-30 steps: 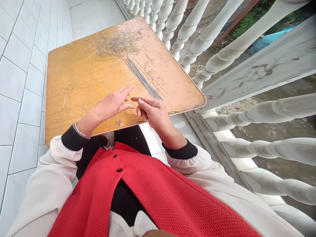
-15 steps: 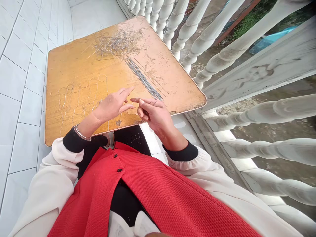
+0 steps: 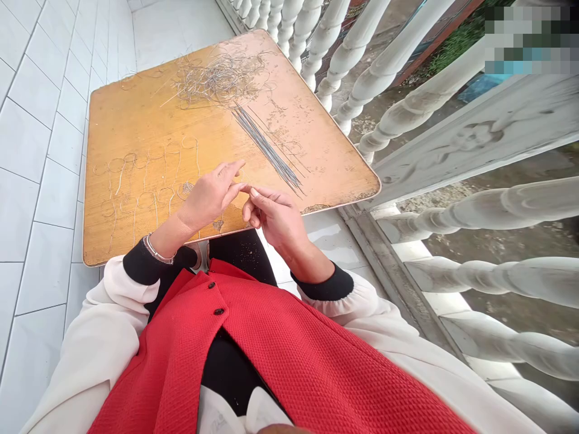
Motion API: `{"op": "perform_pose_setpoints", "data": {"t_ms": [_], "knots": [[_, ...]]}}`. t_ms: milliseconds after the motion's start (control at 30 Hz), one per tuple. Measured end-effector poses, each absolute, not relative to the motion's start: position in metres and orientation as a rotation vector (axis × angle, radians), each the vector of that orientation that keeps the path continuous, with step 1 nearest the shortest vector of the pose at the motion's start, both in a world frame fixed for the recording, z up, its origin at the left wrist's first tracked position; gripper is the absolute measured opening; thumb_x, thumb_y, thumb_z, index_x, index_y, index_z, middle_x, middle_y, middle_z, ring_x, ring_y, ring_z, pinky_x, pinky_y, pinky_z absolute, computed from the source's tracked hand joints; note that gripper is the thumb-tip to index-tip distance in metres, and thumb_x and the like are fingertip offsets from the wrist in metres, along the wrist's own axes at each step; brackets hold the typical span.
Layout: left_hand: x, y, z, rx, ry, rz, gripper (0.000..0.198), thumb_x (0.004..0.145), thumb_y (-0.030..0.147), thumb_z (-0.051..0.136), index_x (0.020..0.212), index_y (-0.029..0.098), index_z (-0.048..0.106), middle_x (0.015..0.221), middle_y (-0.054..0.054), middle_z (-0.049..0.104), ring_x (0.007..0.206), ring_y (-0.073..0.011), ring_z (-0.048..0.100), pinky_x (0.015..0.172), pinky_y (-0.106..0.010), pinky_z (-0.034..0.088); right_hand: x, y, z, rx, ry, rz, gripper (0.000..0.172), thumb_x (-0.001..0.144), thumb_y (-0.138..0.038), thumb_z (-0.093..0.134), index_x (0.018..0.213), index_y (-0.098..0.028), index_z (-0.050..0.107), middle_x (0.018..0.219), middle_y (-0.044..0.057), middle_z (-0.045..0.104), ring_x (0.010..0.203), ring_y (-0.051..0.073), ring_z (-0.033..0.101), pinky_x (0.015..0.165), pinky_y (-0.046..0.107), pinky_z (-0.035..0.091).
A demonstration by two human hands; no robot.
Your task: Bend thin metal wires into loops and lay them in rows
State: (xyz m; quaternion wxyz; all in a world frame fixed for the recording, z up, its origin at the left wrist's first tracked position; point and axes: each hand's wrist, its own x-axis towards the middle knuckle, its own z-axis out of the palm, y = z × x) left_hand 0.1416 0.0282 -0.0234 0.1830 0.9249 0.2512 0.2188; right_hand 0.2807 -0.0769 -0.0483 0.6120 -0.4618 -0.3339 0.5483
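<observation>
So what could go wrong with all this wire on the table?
The sharp-looking ends in the tangled wire heap might poke the right hand if it reaches in. The loose straight wires lie close to the table's edge, so a bump could perhaps send some onto the floor.

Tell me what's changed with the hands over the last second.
The right hand has drawn in toward the left hand, its fingers now almost meeting the left's; any grip is too fine to tell. The tangled wire, straight wires and wire loops stayed put.
</observation>
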Motion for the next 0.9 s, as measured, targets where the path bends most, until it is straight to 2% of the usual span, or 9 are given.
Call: {"op": "perform_pose_setpoints", "data": {"t_ms": [167, 367, 467, 567, 667, 700, 767, 900], "knots": [[0.141, 0.031, -0.029, 2.537, 0.692, 0.655, 0.049, 0.096, 0.021, 0.052, 0.145, 0.016, 0.052, 0.131, -0.013, 0.068, 0.109, -0.0197, 0.071, 0.099, -0.036, 0.056, 0.279, -0.077, -0.049, -1.049, -0.77, 1.259, 0.039, 0.082, -0.054, 0.074, 0.094, -0.017, 0.074, 0.056, -0.003, 0.062, 0.042, 0.007, 0.044, 0.044, 0.024, 0.03], [0.138, 0.028, -0.026, 2.254, 0.723, 0.665, 0.068, 0.089, 0.024, 0.068, 0.152, 0.027, 0.043, 0.135, -0.013, 0.067, 0.106, -0.0202, 0.074, 0.083, -0.029, 0.06, 0.279, -0.077, -0.05, -1.071, -0.77, 1.239, 0.042, 0.084, -0.051, 0.071, 0.109, -0.018, 0.076, 0.055, -0.004, 0.061, 0.043, 0.008, 0.043, 0.044, 0.023, 0.03], [0.135, 0.025, -0.023, 2.123, 0.77, 0.679, 0.069, 0.087, 0.027, 0.073, 0.15, 0.027, 0.045, 0.134, -0.013, 0.067, 0.102, -0.019, 0.075, 0.079, -0.027, 0.06, 0.278, -0.076, -0.052, -1.077, -0.76, 1.223, 0.044, 0.084, -0.054, 0.071, 0.108, -0.018, 0.075, 0.057, -0.003, 0.062, 0.043, 0.008, 0.044, 0.044, 0.023, 0.031], [0.132, 0.02, -0.019, 1.941, 0.819, 0.682, 0.052, 0.088, 0.031, 0.073, 0.137, 0.022, 0.056, 0.12, -0.01, 0.073, 0.089, -0.0147, 0.075, 0.073, -0.024, 0.06, 0.277, -0.076, -0.055, -1.097, -0.772, 1.167, 0.047, 0.084, -0.058, 0.071, 0.108, -0.018, 0.074, 0.058, -0.003, 0.062, 0.044, 0.008, 0.047, 0.045, 0.023, 0.034], [0.131, 0.013, -0.014, 1.727, 0.862, 0.698, 0.023, 0.093, 0.034, 0.066, 0.108, 0.016, 0.067, 0.099, -0.006, 0.076, 0.076, -0.0114, 0.074, 0.063, -0.02, 0.058, 0.273, -0.076, -0.059, -1.13, -0.783, 1.109, 0.052, 0.083, -0.061, 0.071, 0.113, -0.018, 0.073, 0.06, -0.003, 0.064, 0.045, 0.008, 0.05, 0.047, 0.024, 0.039], [0.131, 0.011, -0.013, 1.673, 0.874, 0.712, 0.019, 0.094, 0.034, 0.064, 0.099, 0.015, 0.067, 0.093, -0.005, 0.076, 0.073, -0.0106, 0.073, 0.061, -0.019, 0.057, 0.272, -0.076, -0.06, -1.136, -0.787, 1.107, 0.053, 0.083, -0.062, 0.071, 0.114, -0.018, 0.073, 0.06, -0.003, 0.065, 0.045, 0.009, 0.051, 0.048, 0.024, 0.041], [0.131, 0.009, -0.012, 1.595, 0.892, 0.745, 0.02, 0.095, 0.033, 0.063, 0.087, 0.015, 0.066, 0.084, -0.003, 0.076, 0.067, -0.0093, 0.072, 0.058, -0.018, 0.055, 0.27, -0.077, -0.061, -1.134, -0.8, 1.123, 0.055, 0.082, -0.063, 0.072, 0.114, -0.018, 0.072, 0.063, -0.002, 0.067, 0.047, 0.009, 0.053, 0.051, 0.024, 0.045], [0.131, 0.009, -0.012, 1.518, 0.909, 0.771, 0.025, 0.094, 0.036, 0.066, 0.079, 0.017, 0.064, 0.074, -0.001, 0.073, 0.059, -0.0079, 0.068, 0.055, -0.018, 0.053, 0.271, -0.076, -0.057, -1.123, -0.839, 1.09, 0.052, 0.081, -0.062, 0.074, 0.109, -0.019, 0.074, 0.072, 0.0, 0.071, 0.058, 0.011, 0.061, 0.062, 0.026, 0.052]]}}
